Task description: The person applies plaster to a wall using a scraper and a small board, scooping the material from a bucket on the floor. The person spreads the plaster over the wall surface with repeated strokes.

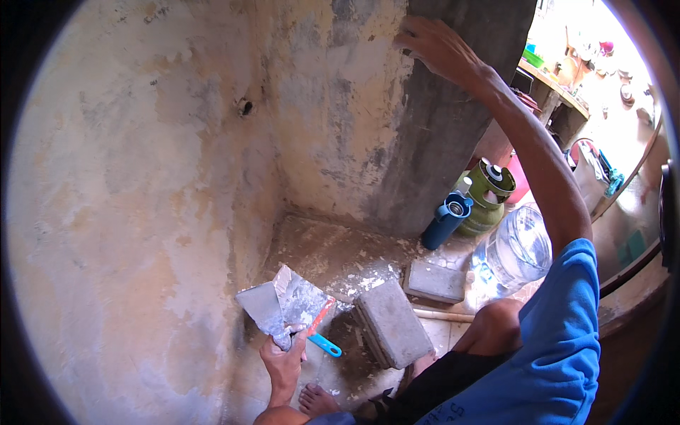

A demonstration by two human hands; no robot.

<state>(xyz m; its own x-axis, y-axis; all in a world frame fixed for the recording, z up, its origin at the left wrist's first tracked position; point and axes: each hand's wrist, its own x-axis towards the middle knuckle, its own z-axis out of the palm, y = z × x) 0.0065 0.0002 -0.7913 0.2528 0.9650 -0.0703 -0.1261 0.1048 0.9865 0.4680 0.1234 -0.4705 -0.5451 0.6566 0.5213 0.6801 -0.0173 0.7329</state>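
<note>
My left hand (283, 365), low in the middle, is closed around a putty knife with a wide grey blade (261, 306). Against that blade lies a second scraper (306, 300), smeared with pale filler, with an orange edge and a blue handle (326, 345) that sticks out to the right of my fingers. My right arm reaches up and away. At its end, my right hand (440, 48) is at the far wall (340, 106), where bare yellowish plaster meets a dark grey strip. Its fingers are extended and slightly bent, with no tool visible in them.
Two grey concrete blocks (397, 322) (433, 282) stand before my legs. Beyond them are a blue flask (448, 219), a green gas cylinder (487, 198) and a large clear water bottle (520, 244). The patchy left wall (120, 212) has a small hole (245, 108) near the corner.
</note>
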